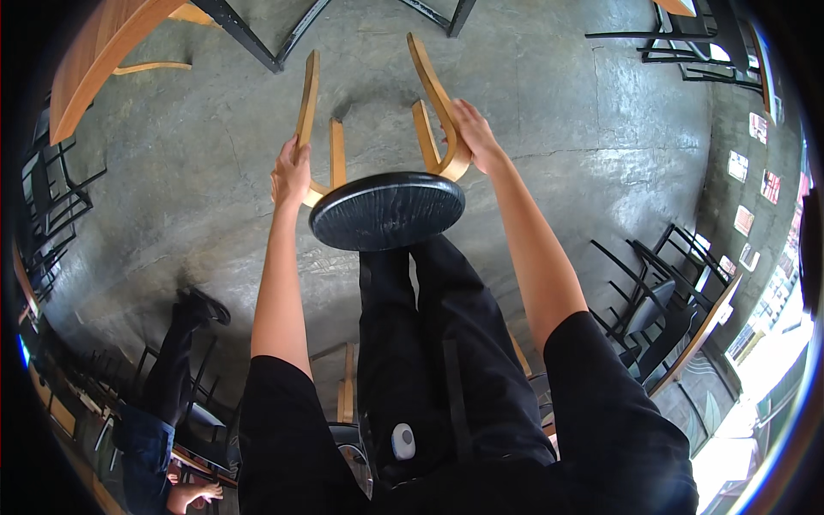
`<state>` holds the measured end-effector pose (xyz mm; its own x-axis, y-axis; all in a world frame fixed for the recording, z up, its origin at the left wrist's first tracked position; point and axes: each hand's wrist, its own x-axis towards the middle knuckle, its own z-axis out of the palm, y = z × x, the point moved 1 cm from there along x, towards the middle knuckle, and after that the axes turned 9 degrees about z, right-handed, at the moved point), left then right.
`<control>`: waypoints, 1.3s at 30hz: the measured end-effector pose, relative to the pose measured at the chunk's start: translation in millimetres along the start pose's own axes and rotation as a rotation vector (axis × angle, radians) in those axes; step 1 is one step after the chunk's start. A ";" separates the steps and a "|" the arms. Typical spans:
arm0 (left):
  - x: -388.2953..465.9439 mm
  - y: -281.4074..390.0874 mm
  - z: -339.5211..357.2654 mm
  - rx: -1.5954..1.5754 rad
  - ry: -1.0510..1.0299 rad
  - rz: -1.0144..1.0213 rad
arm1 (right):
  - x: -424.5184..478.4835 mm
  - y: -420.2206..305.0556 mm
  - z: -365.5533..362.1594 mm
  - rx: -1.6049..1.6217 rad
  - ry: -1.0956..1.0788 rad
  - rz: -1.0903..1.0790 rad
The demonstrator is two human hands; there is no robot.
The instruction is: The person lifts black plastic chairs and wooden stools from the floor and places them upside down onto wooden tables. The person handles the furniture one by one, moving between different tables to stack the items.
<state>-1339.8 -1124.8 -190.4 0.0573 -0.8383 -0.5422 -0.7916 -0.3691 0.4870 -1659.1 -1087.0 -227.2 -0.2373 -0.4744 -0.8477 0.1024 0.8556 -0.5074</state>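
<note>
A round stool with a black seat [387, 212] and bent light-wood legs [427, 77] is tipped on its side in front of me. Its legs point away from me and the top of the seat faces my body. On the left, my left hand [291, 172] grips one wooden leg near its bend. Opposite it, my right hand [475, 136] is closed around another leg close to the seat. Whether the stool touches the floor cannot be made out. My black trousers [412, 360] show below the seat.
Grey concrete floor [553, 96] surrounds me. A wooden tabletop [96, 71] curves in at upper left, near a black metal table base [277, 61]. Black chairs [650, 302] stand right, others [55, 193] left. A co-worker's leg [170, 360] shows at lower left.
</note>
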 end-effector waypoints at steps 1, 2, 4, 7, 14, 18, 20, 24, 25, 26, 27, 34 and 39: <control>6.3 2.4 -5.6 0.004 -0.001 -0.022 | -5.7 -0.4 -2.5 0.071 -0.047 0.013; 12.1 5.3 -10.0 -0.003 0.002 -0.066 | -17.4 3.7 -7.6 0.142 -0.092 0.027; 24.2 14.4 -20.2 -0.047 -0.005 -0.110 | -46.1 11.6 -20.0 0.199 -0.177 0.059; 40.9 10.6 -21.7 -0.149 0.030 -0.142 | -80.8 51.2 -18.7 -0.050 -0.219 -0.056; 38.5 13.7 -31.6 -1.130 0.024 -0.378 | -88.0 64.8 7.8 -0.288 0.257 -0.438; 5.0 -13.3 -39.9 -0.763 0.035 -0.088 | -73.7 42.2 10.7 -0.298 0.315 -0.514; -4.9 -28.5 -34.7 -0.744 0.008 -0.107 | -64.4 20.7 14.6 -0.271 0.329 -0.527; -8.2 -26.5 -22.4 -0.900 0.043 -0.105 | -47.1 -25.7 15.4 -0.270 0.350 -0.404; -4.9 -18.2 -21.3 -0.928 0.052 -0.063 | -37.2 -32.2 14.5 -0.278 0.360 -0.360; 1.8 -9.2 -21.6 -0.995 0.057 -0.018 | -29.2 -37.3 14.8 -0.219 0.330 -0.382; 10.6 -4.2 -25.4 -0.996 0.072 0.000 | -20.9 -42.3 16.9 -0.160 0.293 -0.405; 66.4 9.7 -23.8 -0.914 0.155 0.095 | 14.6 -84.0 23.3 -0.066 0.211 -0.364; 91.1 14.4 -26.1 -0.793 0.194 0.057 | 20.8 -100.4 33.6 -0.126 0.350 -0.421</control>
<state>-1330.1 -1216.9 -214.9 0.1916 -0.8919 -0.4096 -0.1350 -0.4373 0.8891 -1641.9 -1189.7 -199.1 -0.5414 -0.7017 -0.4631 -0.1814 0.6353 -0.7506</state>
